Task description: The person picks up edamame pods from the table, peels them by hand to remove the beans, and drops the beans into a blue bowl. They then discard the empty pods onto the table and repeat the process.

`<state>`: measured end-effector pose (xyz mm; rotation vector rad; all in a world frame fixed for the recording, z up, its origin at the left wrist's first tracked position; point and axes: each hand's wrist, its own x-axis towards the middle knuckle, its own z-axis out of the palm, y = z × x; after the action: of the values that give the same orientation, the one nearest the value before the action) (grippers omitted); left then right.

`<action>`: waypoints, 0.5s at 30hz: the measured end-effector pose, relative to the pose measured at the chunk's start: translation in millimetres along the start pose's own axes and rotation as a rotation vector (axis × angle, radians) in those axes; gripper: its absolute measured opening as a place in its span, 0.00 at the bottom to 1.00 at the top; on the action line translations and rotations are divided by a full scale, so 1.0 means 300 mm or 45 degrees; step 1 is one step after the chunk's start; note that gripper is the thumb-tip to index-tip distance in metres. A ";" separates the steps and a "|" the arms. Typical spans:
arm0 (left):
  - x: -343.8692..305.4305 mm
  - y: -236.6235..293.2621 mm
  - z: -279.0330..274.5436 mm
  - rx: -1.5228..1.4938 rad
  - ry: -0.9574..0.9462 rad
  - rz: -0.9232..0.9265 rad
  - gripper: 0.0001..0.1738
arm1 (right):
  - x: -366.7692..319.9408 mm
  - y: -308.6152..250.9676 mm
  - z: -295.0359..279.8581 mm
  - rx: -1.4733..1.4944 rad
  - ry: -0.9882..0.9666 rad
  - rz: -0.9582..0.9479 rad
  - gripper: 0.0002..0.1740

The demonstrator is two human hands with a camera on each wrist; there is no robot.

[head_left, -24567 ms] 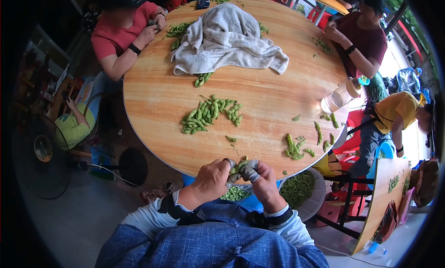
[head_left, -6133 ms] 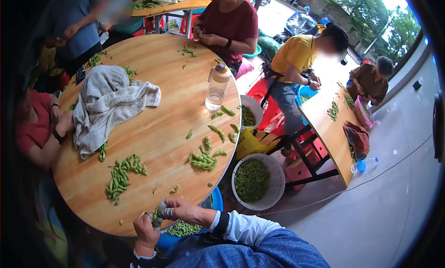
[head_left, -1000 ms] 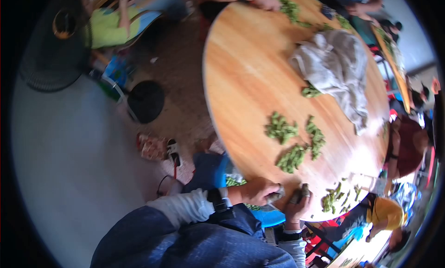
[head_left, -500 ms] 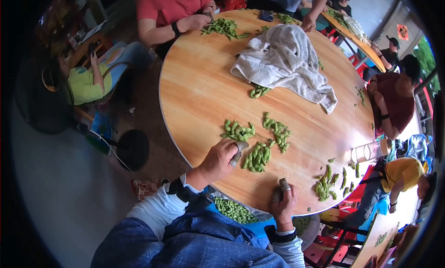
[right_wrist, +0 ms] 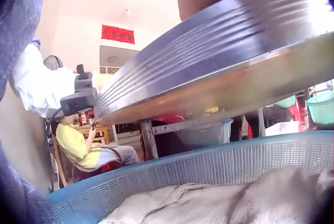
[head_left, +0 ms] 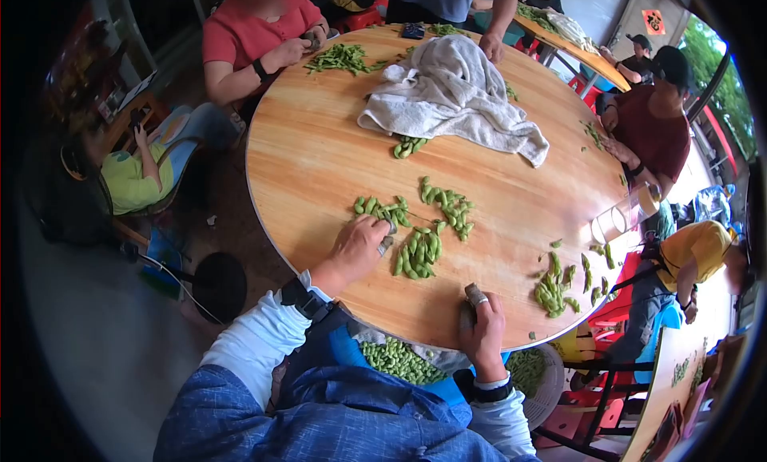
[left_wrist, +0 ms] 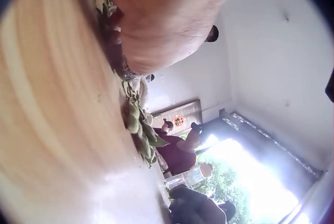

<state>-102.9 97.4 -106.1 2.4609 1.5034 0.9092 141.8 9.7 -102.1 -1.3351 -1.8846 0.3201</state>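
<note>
Left hand [head_left: 357, 242] over pods [head_left: 417, 253], fingers bent, hold unclear | right hand [head_left: 482, 330] on near table [head_left: 319, 158] edge, grip unclear | I'd rake pods nearward, gently.

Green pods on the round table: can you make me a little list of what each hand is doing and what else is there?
Left hand: rests on a pile of green pods; whether it grips any is hidden
Right hand: rests at the table's near edge, no pod seen in it
Table: round, wooden
Second heap: right of the right hand
Towel: grey, crumpled, far side
Bottle: clear, at the right edge
Shelled beans: heaped below the near edge
</note>
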 end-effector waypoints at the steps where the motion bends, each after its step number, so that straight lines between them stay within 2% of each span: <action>1: 0.001 0.004 0.001 0.016 -0.005 -0.049 0.09 | -0.001 0.000 0.002 -0.003 0.010 -0.008 0.15; 4: 0.011 0.015 0.008 0.020 0.039 -0.131 0.10 | -0.007 0.008 0.001 0.000 0.020 -0.024 0.15; 7: 0.013 0.035 0.002 -0.034 -0.008 -0.350 0.11 | -0.006 0.011 0.002 0.000 0.030 -0.040 0.15; 10: 0.017 0.029 0.003 0.000 0.049 -0.330 0.13 | -0.003 0.019 0.003 -0.004 0.032 -0.047 0.15; 13: 0.023 0.003 0.038 0.096 0.175 -0.140 0.14 | 0.001 0.022 0.005 0.025 0.047 -0.030 0.15; 15: 0.023 0.011 0.035 0.010 0.098 -0.266 0.14 | -0.003 0.025 0.007 0.038 0.061 -0.018 0.15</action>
<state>-92.3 103.8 -110.3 2.2425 1.7518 0.9691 145.6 12.3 -108.3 -1.2983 -1.8420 0.3056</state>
